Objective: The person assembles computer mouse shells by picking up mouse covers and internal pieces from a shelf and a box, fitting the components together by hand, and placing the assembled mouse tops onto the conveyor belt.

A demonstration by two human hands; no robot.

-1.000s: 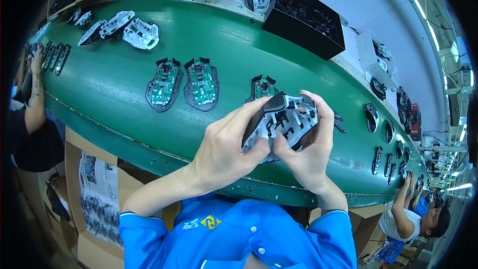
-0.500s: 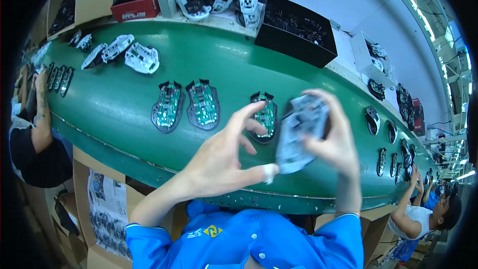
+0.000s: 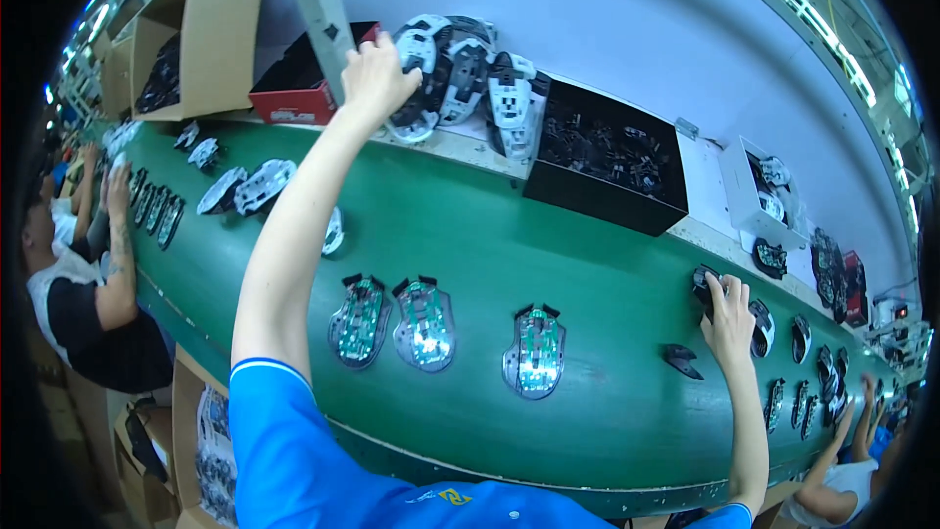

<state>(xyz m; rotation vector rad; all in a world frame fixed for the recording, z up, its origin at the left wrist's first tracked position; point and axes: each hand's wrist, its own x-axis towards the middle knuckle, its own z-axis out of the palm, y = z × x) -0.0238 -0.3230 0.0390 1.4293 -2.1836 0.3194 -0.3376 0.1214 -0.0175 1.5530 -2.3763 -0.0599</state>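
Note:
My left hand is raised to the shelf, its fingers curled at the edge of a white-and-black mouse shell in a pile. Out to the right, my right hand grips a dark mouse part at the table surface; the fingers hide much of it. A small black shell piece lies just left of that wrist. Between my arms sits a mouse base with a green circuit board. Two similar bases lie together closer to my left arm.
A black box of small dark parts stands on the shelf, right of the pile. White shells lie beyond my left forearm. Assembled mice and more boards stand at right. Co-workers sit at both ends of the green table.
My hands have parted from the middle, where my right hand held a grey-white mouse shell. The left has gone up to the shelf, the right out to the right. The view has shifted.

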